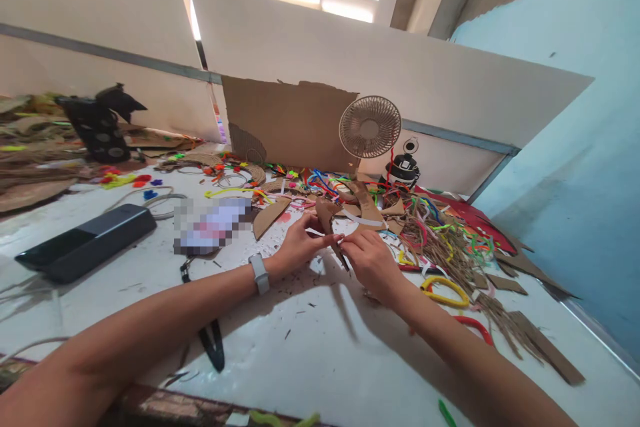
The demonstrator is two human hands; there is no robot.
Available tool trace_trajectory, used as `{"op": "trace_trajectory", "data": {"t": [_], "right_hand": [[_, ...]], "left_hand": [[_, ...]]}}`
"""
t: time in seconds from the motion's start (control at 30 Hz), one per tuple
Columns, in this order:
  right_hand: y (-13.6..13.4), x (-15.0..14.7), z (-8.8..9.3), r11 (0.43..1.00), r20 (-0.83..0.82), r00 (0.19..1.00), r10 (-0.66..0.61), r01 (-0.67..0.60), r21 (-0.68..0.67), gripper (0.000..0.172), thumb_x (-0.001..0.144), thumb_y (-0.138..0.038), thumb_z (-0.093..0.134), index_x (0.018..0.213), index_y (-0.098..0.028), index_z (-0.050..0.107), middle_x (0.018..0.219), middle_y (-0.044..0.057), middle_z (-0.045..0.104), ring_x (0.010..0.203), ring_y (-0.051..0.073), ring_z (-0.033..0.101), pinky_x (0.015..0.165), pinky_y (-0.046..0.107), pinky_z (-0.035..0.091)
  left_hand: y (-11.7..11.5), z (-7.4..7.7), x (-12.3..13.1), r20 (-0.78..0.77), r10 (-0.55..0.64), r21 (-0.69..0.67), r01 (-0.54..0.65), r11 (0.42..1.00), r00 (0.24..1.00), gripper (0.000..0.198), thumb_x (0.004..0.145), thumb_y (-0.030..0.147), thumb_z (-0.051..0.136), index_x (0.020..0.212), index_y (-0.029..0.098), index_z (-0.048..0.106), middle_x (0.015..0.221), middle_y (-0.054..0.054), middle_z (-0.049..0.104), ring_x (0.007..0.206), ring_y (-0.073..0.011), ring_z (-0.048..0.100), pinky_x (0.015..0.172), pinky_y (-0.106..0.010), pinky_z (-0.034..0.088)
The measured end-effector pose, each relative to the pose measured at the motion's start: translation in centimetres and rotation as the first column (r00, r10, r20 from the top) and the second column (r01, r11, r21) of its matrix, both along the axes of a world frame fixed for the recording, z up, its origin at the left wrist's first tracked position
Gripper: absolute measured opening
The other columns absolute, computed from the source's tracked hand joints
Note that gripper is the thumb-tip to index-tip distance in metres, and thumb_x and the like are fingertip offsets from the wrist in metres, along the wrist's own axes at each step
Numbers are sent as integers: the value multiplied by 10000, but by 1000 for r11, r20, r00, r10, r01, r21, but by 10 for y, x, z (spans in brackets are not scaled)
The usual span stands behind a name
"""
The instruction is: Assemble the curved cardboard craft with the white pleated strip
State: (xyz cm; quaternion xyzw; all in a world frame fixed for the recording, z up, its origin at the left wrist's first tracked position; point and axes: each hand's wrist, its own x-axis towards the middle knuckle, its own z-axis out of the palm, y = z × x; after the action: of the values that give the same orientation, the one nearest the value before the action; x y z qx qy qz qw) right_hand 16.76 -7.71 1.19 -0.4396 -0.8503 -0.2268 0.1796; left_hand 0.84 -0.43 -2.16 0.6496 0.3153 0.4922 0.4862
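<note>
Over the middle of the white table, a curved piece of brown cardboard (327, 214) is held up, its narrow lower end pointing down toward me. My left hand (304, 238), with a grey watch (259, 274) on its wrist, is closed on the piece's left side, thumb stretched across it. My right hand (369, 257) pinches the same piece near its lower end, fingertips close to the left thumb. Whether anything small sits between the fingertips is hidden. Just behind lie more cut cardboard pieces, one a flat wedge (271, 217).
A small fan (370, 127) and a black jar (401, 170) stand at the back before a cardboard sheet (295, 124). Colourful pipe cleaners and twine (450, 240) heap up at right. On the left are a dark oblong device (90, 240), a blurred-out item (213, 227) and a strap (214, 347).
</note>
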Motion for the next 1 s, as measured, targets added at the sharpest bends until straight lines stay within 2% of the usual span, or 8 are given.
{"op": "trace_trajectory", "data": {"t": [0.2,0.43,0.6,0.73,1.0], "right_hand": [[1,0,-1,1000,36,999,17,-17,2,187,874,-139,423,865,-136,610,850,88,632,827,195,517,765,334,392],[3,2,-3,998,18,1000,18,-17,-56,178,864,-133,430,863,-144,608,878,87,636,861,192,534,799,344,386],[7,5,-3,993,-38,998,48,-52,-109,174,860,-134,440,869,-143,614,876,88,641,886,198,540,813,355,390],[10,9,-1,976,-114,990,85,-106,-192,169,862,-136,449,887,-139,616,847,86,641,829,183,560,742,317,418],[10,13,3,931,-241,963,120,-193,-308,173,870,-167,457,873,-135,628,844,93,647,803,171,579,716,285,437]], "left_hand": [[3,-4,0,-7,-4,44,5,999,1000,398,567,421,733,791,154,542,748,-5,571,698,-136,550,634,-264,480],[4,-7,-1,-24,1,76,0,997,1000,410,577,425,726,831,154,553,789,-24,593,724,-143,563,650,-267,481],[4,-5,-1,-34,-26,88,29,996,999,424,591,432,715,876,161,556,795,-20,587,723,-143,572,643,-264,488],[4,-5,-2,-63,-28,94,34,995,998,438,595,451,707,891,162,565,793,-24,599,709,-147,578,636,-266,480],[5,-7,-2,-124,5,92,6,996,992,417,603,487,687,836,162,567,752,-8,588,672,-137,559,593,-255,463]]}}
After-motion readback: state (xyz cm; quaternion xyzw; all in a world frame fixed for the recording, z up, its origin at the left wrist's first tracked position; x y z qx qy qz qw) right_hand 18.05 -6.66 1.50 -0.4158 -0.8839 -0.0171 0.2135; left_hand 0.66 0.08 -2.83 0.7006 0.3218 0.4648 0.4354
